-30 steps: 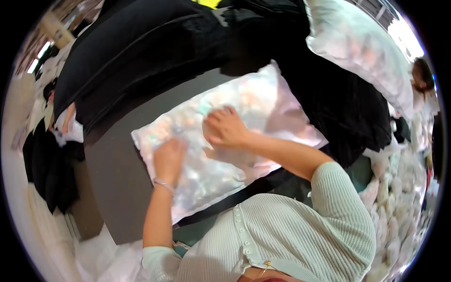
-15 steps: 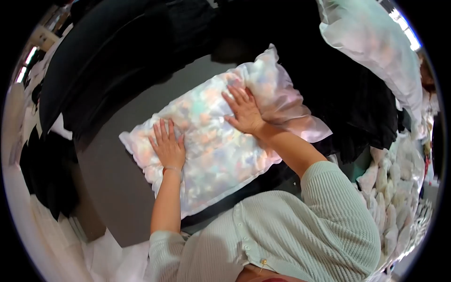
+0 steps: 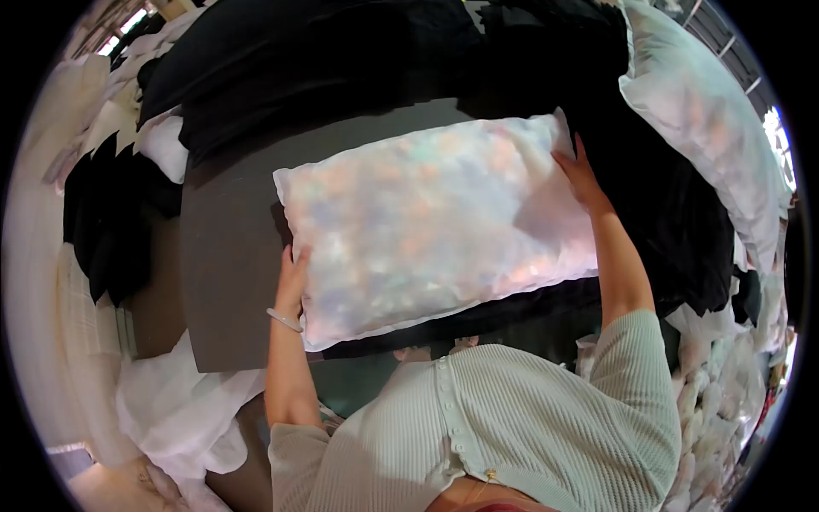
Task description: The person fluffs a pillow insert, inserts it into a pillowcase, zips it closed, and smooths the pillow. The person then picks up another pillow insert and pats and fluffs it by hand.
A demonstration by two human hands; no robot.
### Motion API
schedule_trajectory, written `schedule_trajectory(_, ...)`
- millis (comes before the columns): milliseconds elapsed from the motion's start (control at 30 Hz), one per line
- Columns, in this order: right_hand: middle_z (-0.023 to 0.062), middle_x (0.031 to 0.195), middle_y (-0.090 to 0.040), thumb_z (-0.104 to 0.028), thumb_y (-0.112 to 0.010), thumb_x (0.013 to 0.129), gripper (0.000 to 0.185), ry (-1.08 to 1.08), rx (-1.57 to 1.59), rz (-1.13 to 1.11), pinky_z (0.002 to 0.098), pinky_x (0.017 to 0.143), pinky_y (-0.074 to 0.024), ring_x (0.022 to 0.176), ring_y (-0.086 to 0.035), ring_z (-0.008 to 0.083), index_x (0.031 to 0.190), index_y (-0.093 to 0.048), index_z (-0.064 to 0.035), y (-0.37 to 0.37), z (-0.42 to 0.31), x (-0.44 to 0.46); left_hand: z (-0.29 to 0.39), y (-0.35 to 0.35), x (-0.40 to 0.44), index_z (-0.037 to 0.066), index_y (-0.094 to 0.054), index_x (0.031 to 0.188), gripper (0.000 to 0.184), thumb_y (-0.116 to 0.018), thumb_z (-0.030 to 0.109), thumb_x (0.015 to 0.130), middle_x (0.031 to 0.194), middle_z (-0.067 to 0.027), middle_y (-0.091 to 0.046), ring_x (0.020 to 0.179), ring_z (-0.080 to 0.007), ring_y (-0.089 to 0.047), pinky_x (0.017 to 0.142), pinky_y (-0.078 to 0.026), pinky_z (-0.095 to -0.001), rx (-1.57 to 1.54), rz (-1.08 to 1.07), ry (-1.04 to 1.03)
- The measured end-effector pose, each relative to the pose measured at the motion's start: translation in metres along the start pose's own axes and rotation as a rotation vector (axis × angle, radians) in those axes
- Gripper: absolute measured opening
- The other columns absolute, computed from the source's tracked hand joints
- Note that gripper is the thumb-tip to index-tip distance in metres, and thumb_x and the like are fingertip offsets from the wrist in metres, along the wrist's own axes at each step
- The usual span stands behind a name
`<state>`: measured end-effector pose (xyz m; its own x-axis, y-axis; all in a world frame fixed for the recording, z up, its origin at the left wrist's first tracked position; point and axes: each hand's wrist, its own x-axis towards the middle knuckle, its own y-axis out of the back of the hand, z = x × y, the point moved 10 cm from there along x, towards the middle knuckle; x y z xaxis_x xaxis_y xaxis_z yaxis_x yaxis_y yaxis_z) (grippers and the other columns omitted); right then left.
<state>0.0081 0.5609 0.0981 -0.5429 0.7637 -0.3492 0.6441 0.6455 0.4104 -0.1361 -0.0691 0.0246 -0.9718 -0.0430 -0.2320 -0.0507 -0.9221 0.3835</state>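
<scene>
Much black fabric (image 3: 674, 230) borders the pale pillow (image 3: 439, 226)

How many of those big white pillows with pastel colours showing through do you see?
2: one pillow lies between the left hand and right hand; another pillow is at upper right, beside black fabric. Others may be hidden.

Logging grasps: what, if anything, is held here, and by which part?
Apparently the pillow, between the left hand at its left edge and the right hand near its upper right corner.
</scene>
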Motion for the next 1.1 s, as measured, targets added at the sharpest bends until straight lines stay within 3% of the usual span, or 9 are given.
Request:
schedule_trajectory(167, 0.0078, 0.104, -0.062, -0.001, -0.063, 0.083, 0.039, 1.024, -0.115, -0.015, 0.0291, 0.085, -0.0492, 0.097, -0.060, 0.0176, 0.120, -0.059, -0.0142, -0.055, -0.125, -0.139, 0.179, -0.054, -0.086, -0.004, -0.047, 0.134, 0.053, -0.061, 0.017, 0.088, 0.112, -0.0249, -0.064, 0.104, -0.0320, -0.064, 0.090, -0.049, -0.0353, 0.170, -0.027, -0.673)
schedule_trajectory(200, 0.0150, 0.112, -0.060, -0.006, -0.065, 0.080, 0.026, 0.969, -0.182, -0.161, 0.0383, 0.087, -0.0492, 0.099, -0.062, 0.0329, 0.104, -0.064, -0.0155, -0.075, -0.130, -0.173, 0.207, -0.080, -0.115, -0.004, -0.050, 0.132, 0.050, -0.060, 0.012, 0.085, 0.104, -0.0228, -0.066, 0.099, -0.0326, -0.065, 0.085, -0.051, -0.0367, 0.260, -0.100, -0.732)
schedule_trajectory(267, 0.0177, 0.108, -0.057, -0.024, -0.059, 0.086, 0.017, 0.922, -0.331, -0.227, 0.0411, 0.085, -0.0485, 0.095, -0.061, 0.0374, 0.099, -0.065, -0.0152, -0.106, -0.125, -0.218, 0.235, -0.133, -0.159, -0.004, -0.057, 0.122, 0.044, -0.057, 0.004, 0.079, 0.090, -0.0178, -0.067, 0.088, -0.0320, -0.066, 0.077, -0.053, -0.0389, 0.442, -0.160, -0.936)
schedule_trajectory(400, 0.0270, 0.121, -0.053, -0.065, -0.064, 0.075, 0.072, 0.765, -0.514, -0.285, 0.0470, 0.085, -0.0460, 0.098, -0.061, 0.0441, 0.111, -0.059, -0.0027, -0.120, -0.100, -0.233, 0.233, -0.191, -0.220, 0.000, -0.064, 0.098, 0.024, -0.058, 0.007, 0.076, 0.081, -0.0132, -0.066, 0.080, -0.0260, -0.066, 0.070, -0.052, -0.0386, 0.564, -0.253, -1.237)
schedule_trajectory(567, 0.0132, 0.081, -0.066, -0.026, -0.072, 0.075, 0.031, 0.810, -0.333, -0.260, 0.0344, 0.072, -0.0496, 0.079, -0.065, 0.0262, 0.096, -0.071, -0.0035, -0.101, -0.098, -0.224, 0.230, -0.206, -0.265, 0.002, -0.064, 0.091, 0.018, -0.060, 0.010, 0.076, 0.078, -0.0088, -0.063, 0.083, -0.0221, -0.064, 0.070, -0.050, -0.0354, 0.601, -0.222, -1.360)
schedule_trajectory(667, 0.0021, 0.083, -0.064, -0.009, -0.066, 0.083, 0.015, 0.732, -0.044, -0.267, 0.0248, 0.070, -0.0466, 0.076, -0.059, 0.0099, 0.095, -0.072, -0.0027, -0.060, -0.068, -0.209, 0.244, -0.180, -0.293, -0.004, -0.061, 0.101, 0.035, -0.067, 0.015, 0.072, 0.094, -0.0129, -0.065, 0.091, -0.0228, -0.063, 0.075, -0.050, -0.0332, 0.747, -0.325, -1.304)
schedule_trajectory(733, 0.0006, 0.090, -0.064, -0.006, -0.064, 0.085, 0.015, 0.688, 0.147, -0.230, 0.0230, 0.073, -0.0464, 0.079, -0.058, 0.0070, 0.097, -0.070, -0.0004, -0.011, -0.056, -0.208, 0.270, -0.123, -0.302, 0.002, -0.063, 0.102, 0.033, -0.068, 0.016, 0.073, 0.095, -0.0110, -0.066, 0.090, -0.0225, -0.064, 0.077, -0.050, -0.0337, 0.258, -0.575, -1.444)
schedule_trajectory(867, 0.0038, 0.100, -0.067, -0.004, -0.059, 0.087, 0.022, 0.717, 0.414, -0.043, 0.0235, 0.082, -0.0473, 0.091, -0.062, 0.0097, 0.106, -0.065, 0.0025, 0.113, -0.025, -0.209, 0.280, -0.035, -0.164, 0.004, -0.067, 0.096, 0.013, -0.059, 0.009, 0.087, 0.096, -0.0120, -0.067, 0.090, -0.0315, -0.063, 0.080, -0.050, -0.0372, 0.105, -0.051, -1.101)
schedule_trajectory(1100, 0.0004, 0.088, -0.066, -0.005, -0.062, 0.082, 0.015, 0.682, 0.295, 0.117, 0.0209, 0.071, -0.0437, 0.076, -0.058, 0.0063, 0.096, -0.068, -0.0004, 0.153, -0.019, -0.261, 0.136, -0.231, -0.089, 0.007, -0.067, 0.102, 0.023, -0.068, 0.014, 0.080, 0.112, -0.0091, -0.062, 0.110, -0.0290, -0.056, 0.091, -0.049, -0.0411, 0.528, -0.452, -1.088)
